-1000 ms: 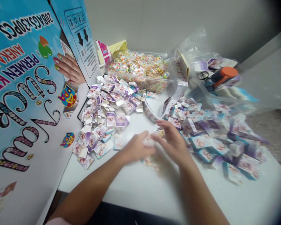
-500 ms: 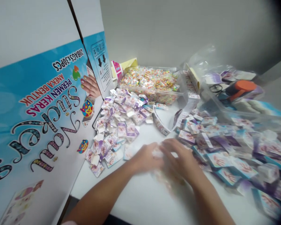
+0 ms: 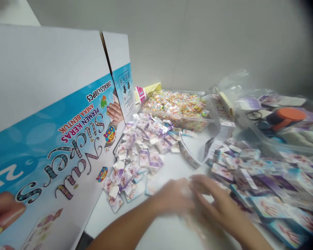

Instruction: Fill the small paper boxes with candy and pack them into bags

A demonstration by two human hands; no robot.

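Observation:
My left hand [image 3: 176,197] is closed and smeared by motion over the white table [image 3: 159,232]. Against it, at the fingertips, my right hand [image 3: 215,198] has bent fingers. Something small and pale shows between the two hands, too blurred to name. Below them a blurry, see-through streak with yellowish and pink spots [image 3: 197,227] can be made out. Left of my hands lies a heap of small white and purple printed boxes [image 3: 146,139], some with open flaps. On the right is a larger spread of blue and purple printed boxes [image 3: 271,208].
A large printed carton [image 3: 67,139] walls off the left side. At the back stands a clear bin of small colourful packets [image 3: 178,104]. A curved printed card strip [image 3: 189,156] stands before it. The clear tub at right [image 3: 279,135] holds an orange-topped item [image 3: 290,114].
The whole view has shifted, so things sit lower and further right. My hands stay together above the table, the left one more smeared now.

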